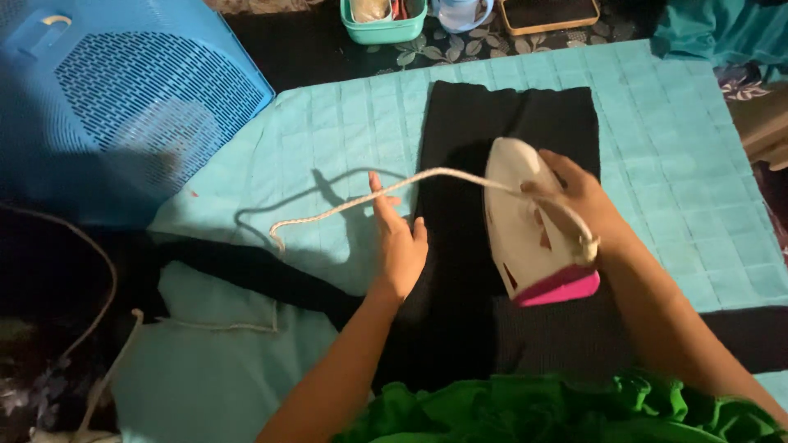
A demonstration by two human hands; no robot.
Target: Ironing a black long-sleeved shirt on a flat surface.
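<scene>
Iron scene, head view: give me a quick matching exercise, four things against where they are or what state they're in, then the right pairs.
Things:
1. iron
2. left hand
3. laundry basket
4. black cloth

Places or states:
A. stands at the far left, blue
B. gripped by the right hand
C. lies flat on the turquoise quilted mat
D. open, fingers out, at the cloth's left edge, under the cord

Pairs: 1-B, 2-D, 3-A, 4-C
</scene>
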